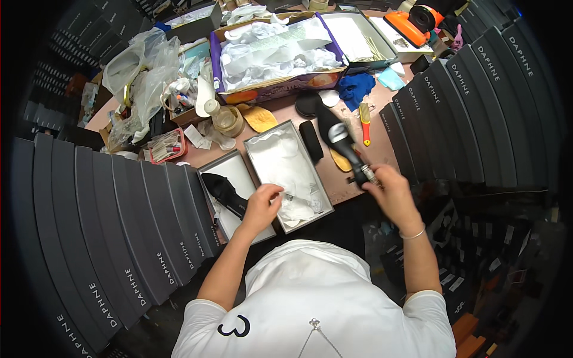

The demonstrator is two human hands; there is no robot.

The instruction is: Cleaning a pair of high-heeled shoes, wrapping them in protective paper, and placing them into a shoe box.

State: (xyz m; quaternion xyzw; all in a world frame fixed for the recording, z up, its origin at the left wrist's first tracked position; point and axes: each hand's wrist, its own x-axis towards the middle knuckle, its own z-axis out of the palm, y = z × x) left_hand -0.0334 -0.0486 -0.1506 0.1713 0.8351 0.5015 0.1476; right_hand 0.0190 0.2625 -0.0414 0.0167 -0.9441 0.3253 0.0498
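Your right hand point(391, 190) grips the black shoe point(341, 142) by its heel, up over the table. Your left hand point(261, 206) pinches the white paper point(286, 164) in the open box point(258, 156), fingers close together, so the paper stays put.

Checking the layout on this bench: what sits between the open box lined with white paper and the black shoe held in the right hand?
In the head view, a black oblong pad lies on the brown tabletop between the open box and the black shoe held by the right hand.

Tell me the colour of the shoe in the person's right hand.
The shoe in the right hand is black with a shiny heel, seen best in the head view.
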